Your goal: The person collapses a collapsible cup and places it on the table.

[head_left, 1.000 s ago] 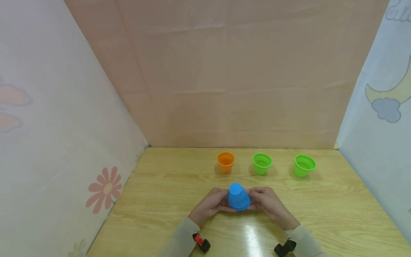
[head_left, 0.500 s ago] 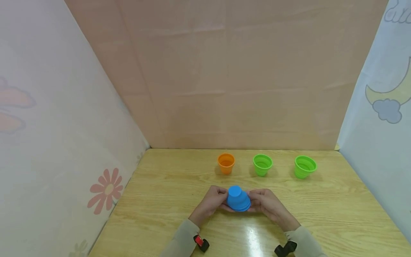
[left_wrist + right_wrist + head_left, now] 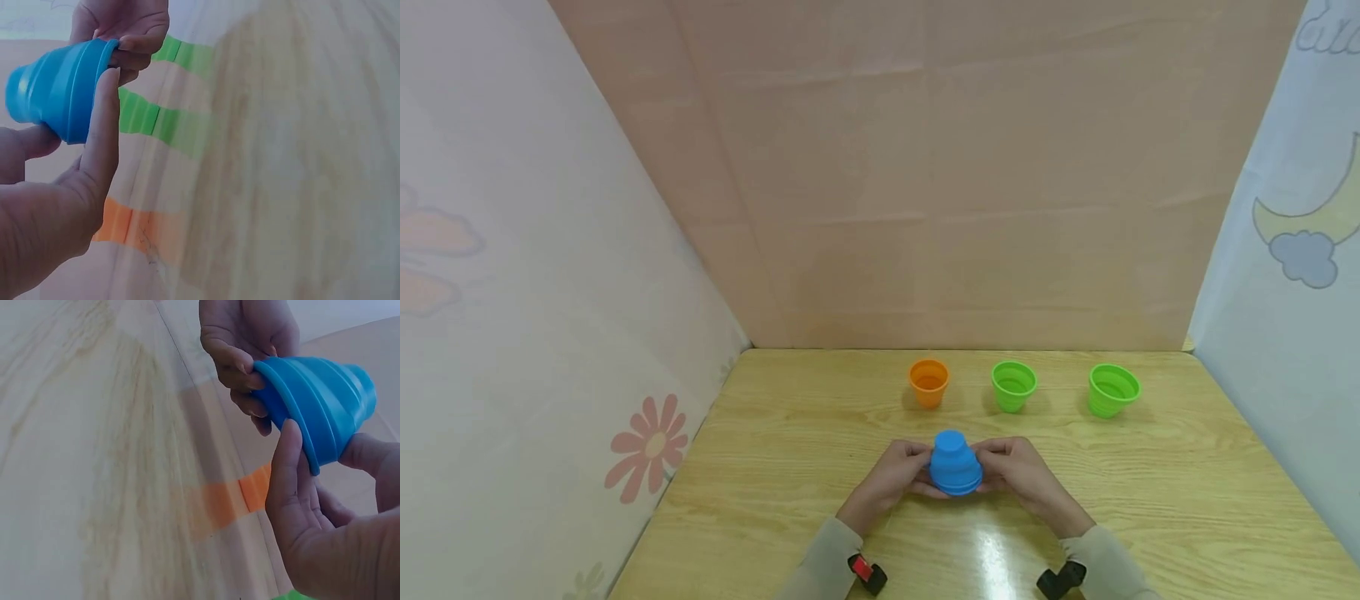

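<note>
Between both hands is a blue collapsible cup (image 3: 956, 467), upside down with its rim low and its narrow base on top. Its wall bulges in stepped rings below the base. My left hand (image 3: 898, 473) grips the cup's left side, thumb on the wall and fingers at the rim. On the opposite side my right hand (image 3: 1019, 472) holds it the same way. In the left wrist view the ringed wall of the blue cup (image 3: 62, 90) shows side-on. The right wrist view has the fingertips (image 3: 290, 434) at its rim.
Farther back on the wooden table (image 3: 790, 433) stand an orange cup (image 3: 928, 385), a green cup (image 3: 1013, 387) and another green cup (image 3: 1112, 392), mouths up in a row. A brown cloth backdrop (image 3: 880, 208) rises behind the table, with pale printed panels on both sides.
The blue cup's narrow top leaned left half a second ago and now sits more upright. Its wall has gone from a smoother cone to stepped rings. Both hands keep their grip.
</note>
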Demonstrator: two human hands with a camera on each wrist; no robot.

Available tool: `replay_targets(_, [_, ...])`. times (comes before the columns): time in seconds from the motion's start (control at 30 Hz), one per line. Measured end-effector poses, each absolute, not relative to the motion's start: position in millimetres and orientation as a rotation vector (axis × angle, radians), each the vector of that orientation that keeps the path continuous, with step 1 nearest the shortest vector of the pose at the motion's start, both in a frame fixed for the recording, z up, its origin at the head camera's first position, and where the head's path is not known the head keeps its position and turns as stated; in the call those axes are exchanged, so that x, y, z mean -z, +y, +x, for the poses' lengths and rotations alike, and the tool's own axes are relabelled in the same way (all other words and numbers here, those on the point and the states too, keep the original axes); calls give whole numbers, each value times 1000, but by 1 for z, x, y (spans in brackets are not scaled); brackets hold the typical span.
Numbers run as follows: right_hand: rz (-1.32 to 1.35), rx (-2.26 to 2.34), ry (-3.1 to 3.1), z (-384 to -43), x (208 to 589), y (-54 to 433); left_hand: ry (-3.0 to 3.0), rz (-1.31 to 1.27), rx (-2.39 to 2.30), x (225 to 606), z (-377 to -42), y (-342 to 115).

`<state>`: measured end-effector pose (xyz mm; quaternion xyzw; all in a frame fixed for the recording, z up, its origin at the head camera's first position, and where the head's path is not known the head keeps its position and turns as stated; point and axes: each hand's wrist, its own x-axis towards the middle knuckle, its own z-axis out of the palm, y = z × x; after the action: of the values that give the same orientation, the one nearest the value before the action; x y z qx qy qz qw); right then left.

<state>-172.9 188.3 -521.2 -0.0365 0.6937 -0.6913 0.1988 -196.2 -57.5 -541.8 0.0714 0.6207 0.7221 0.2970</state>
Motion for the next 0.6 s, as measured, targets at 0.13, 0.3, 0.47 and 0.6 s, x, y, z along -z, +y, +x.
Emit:
replay_targets(0.13, [-59,1945,1990,-172,523,188,1511,230,-1972,542,-196,-62])
replay_targets(0.3, [-36,1950,2014,-171,523,189,1437,240,-2000,539,-193,-64])
replay_targets(0.47, [-58,1947,2022,-171,524,189,1478,197,-1986,536,-190,-61])
replay_targets(0.6, [-43,1930,2027,-171,524,189,1561,161,-1979,537,-190,-57])
